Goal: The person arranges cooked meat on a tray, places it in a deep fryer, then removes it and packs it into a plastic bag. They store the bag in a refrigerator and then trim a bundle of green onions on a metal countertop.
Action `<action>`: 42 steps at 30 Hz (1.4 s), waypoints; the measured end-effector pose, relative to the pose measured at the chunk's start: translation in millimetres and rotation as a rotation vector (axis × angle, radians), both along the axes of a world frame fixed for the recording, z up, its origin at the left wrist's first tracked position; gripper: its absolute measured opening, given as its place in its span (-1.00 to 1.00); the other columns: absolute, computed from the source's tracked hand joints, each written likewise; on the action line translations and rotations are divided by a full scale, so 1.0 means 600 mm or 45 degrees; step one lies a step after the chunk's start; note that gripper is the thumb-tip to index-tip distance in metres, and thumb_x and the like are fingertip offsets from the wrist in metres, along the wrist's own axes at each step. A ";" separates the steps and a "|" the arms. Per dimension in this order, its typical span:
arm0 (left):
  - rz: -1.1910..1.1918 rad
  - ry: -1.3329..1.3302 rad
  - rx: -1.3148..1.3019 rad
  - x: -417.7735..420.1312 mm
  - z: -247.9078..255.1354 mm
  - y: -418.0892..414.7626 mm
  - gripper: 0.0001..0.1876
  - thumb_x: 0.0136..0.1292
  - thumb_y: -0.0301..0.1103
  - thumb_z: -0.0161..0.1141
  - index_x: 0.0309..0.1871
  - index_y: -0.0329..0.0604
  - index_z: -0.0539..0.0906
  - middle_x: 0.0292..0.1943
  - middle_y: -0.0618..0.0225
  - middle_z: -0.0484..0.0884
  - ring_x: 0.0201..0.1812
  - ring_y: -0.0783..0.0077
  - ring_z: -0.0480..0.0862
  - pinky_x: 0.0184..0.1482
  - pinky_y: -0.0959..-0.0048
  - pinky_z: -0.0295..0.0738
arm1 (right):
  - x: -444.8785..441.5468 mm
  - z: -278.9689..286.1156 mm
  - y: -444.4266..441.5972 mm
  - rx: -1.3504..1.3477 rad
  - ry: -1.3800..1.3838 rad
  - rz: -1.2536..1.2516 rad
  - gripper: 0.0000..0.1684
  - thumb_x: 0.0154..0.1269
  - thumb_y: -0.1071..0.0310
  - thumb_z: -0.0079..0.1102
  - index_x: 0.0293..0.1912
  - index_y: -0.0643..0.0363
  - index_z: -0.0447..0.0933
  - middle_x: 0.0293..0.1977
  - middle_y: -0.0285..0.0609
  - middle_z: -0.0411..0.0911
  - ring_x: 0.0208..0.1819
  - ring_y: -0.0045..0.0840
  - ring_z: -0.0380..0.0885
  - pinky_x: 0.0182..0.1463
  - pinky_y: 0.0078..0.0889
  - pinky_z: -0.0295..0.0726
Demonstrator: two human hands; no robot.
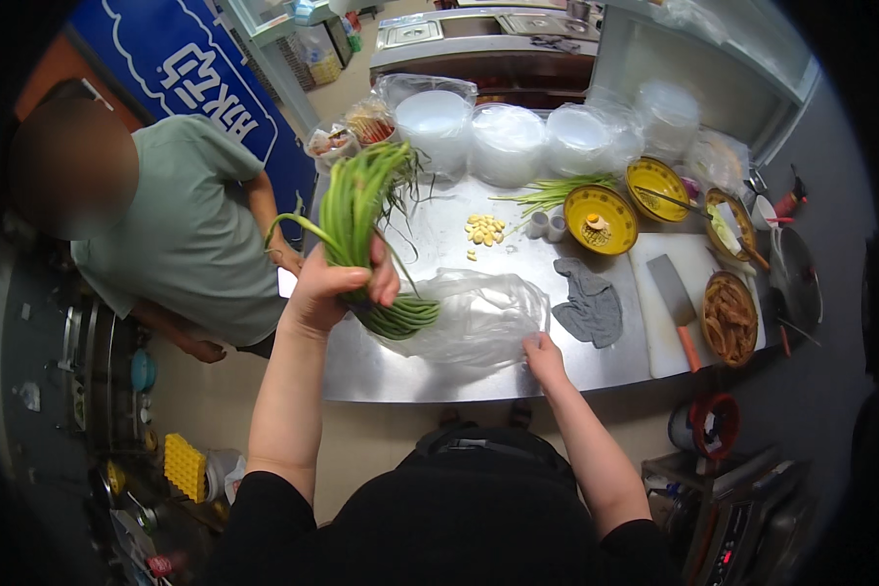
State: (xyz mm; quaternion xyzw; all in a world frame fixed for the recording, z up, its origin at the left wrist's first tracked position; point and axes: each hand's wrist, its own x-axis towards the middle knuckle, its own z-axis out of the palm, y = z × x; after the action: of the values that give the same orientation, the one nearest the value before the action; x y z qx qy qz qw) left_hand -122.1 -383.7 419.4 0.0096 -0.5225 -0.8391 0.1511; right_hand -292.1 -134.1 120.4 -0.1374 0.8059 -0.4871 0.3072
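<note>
A thick bundle of green garlic scapes (355, 194) is gripped around its middle in my left hand (344, 282), raised over the left part of the table. Their tips flop over at the top, and the cut stem ends point right, across the left end of a clear plastic bag (476, 315). Whether those ends are in the bag or in front of it, I cannot tell. At the bag's right edge, my right hand (544, 359) pinches the film between thumb and fingers. The bag lies crumpled on the steel table (439, 384).
Peeled garlic cloves (485, 229) lie behind the bag. Rightward are a grey cloth (588, 304), yellow bowls (601, 220), and a cleaver (672, 289) beside a bowl of meat (730, 319) on a white cutting board (659, 351). Wrapped plastic containers (509, 143) line the back. A person (183, 220) stands at left.
</note>
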 end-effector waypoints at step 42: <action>-0.190 -0.411 -1.700 -0.020 -0.413 0.145 -0.46 -0.19 -0.21 0.44 -0.06 -0.15 0.60 -0.28 0.18 0.53 -0.16 0.07 0.53 -0.09 0.21 0.43 | 0.015 0.135 0.031 -0.016 1.206 0.581 -0.70 -0.13 0.52 0.24 -0.28 0.09 0.58 -0.04 -0.15 0.44 0.06 -0.24 0.39 -0.02 -0.25 0.44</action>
State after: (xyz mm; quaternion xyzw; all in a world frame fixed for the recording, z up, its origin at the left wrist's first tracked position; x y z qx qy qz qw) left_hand -134.4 -297.0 171.5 0.0035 -0.9425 -0.3338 -0.0132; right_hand -283.1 -115.3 201.2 -0.5165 0.8031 -0.2971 0.0068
